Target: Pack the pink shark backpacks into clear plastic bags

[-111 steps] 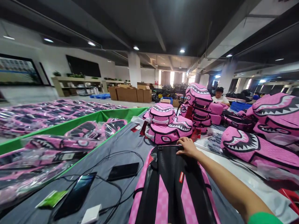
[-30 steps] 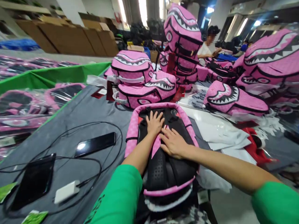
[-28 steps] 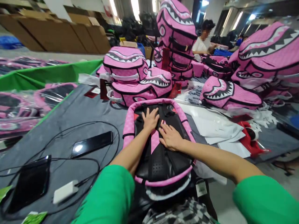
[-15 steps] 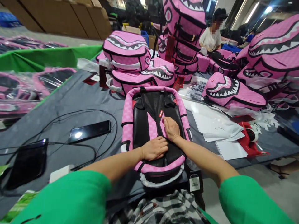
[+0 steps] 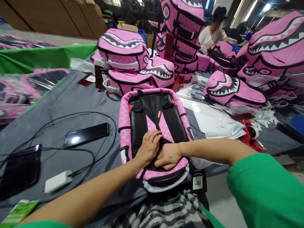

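A pink and black backpack (image 5: 123, 136) lies in front of me with its back panel and black shoulder straps (image 5: 171, 122) facing up. On the lower middle of the panel rests my left hand (image 5: 148, 147), its fingers stretched over the straps. Close beside it, my right hand (image 5: 169, 155) is closed with the fingers curled down against the lower panel; whatever they grip is hidden. A small red label (image 5: 159, 114) shows where the straps meet. White wrapping (image 5: 166, 188) covers the handle at the near end, and a hang tag (image 5: 198, 182) lies to its right.
Pink shark-mouth backpacks (image 5: 125, 42) are stacked behind, with more (image 5: 234, 90) at the right. A phone (image 5: 86, 135), a white charger (image 5: 58, 181) and looped black cable lie left. White sheets (image 5: 213, 123) and a red tape dispenser (image 5: 249, 134) lie right. A person (image 5: 210, 34) is at the back.
My right hand has moved down the panel from near the red label and curled beside my left. My left hand has shifted slightly up and left on the panel.
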